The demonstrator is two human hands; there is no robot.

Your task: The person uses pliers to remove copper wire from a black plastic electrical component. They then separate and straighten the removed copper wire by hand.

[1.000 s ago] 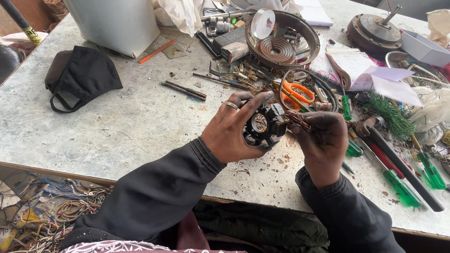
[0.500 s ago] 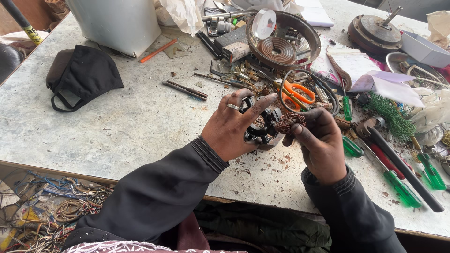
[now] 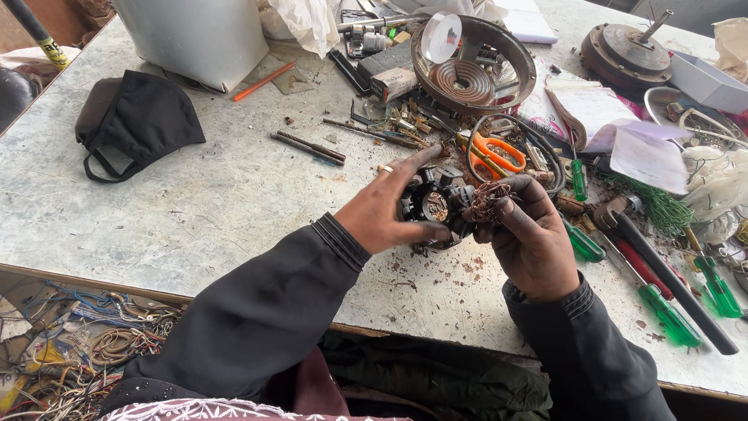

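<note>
Left hand: the left hand [image 3: 382, 214], ring on 1 finger, cups the motor core [image 3: 432, 204] from the left, thumb under it and fingers spread across its top.
Right hand: the right hand [image 3: 530, 234] is pinched shut on a tuft of copper wire [image 3: 487, 201] at the core's right edge.
Core: black, round, held just above the table [image 3: 195, 210], near the middle of it.
Change: 1 second ago the core sat lower and faced up between both hands; now it has been lifted, tilted toward the left palm, and the wire tuft stands clear of its rim.
Meaning: the winding looks to be coming loose from the core, only partly so far.
Nearby: orange scissors [image 3: 495, 152] just beyond the hands, green screwdrivers [image 3: 662, 312] to the right, a black face mask [image 3: 140, 121] far left.
</note>
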